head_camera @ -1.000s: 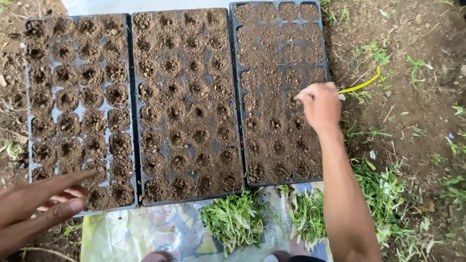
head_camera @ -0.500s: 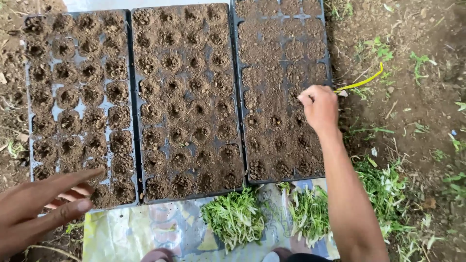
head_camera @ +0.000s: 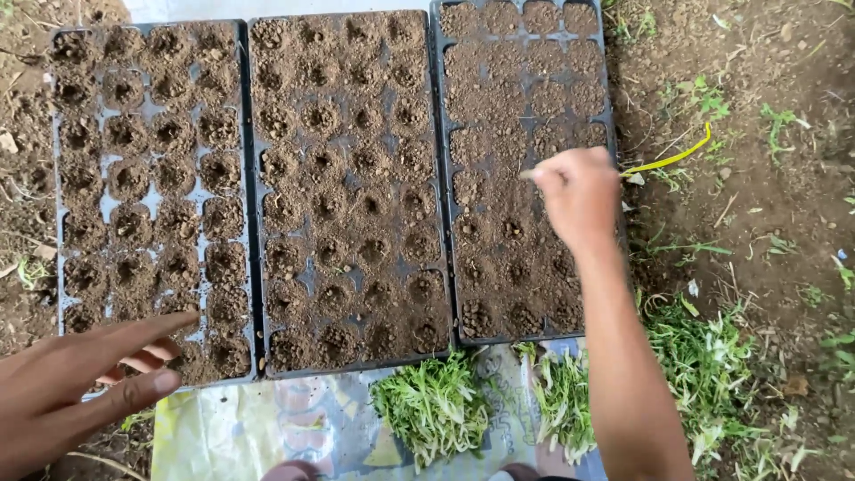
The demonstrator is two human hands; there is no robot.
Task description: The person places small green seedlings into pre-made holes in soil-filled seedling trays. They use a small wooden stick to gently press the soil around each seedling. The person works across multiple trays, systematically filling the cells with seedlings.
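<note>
Closest in, the left hand [head_camera: 76, 383] hovers with fingers spread flat over the near corner of the left seed tray [head_camera: 147, 196], seedling bunches [head_camera: 432, 405] lie on a plastic sheet [head_camera: 258, 428], and further out the right hand [head_camera: 579, 191], fingers bunched together, pokes soil in the right seed tray [head_camera: 521, 116].

R tray [head_camera: 613, 116]: black, soil-filled cells | rear smooth, front dimpled | flat on ground

A flattened plastic bag [head_camera: 267, 428] lies on the ground just below the seed trays [head_camera: 347, 187], pale yellow-green with blue and pink printed patches, rectangular and wrinkled, partly covered by heaps of green seedlings [head_camera: 432, 405].
</note>
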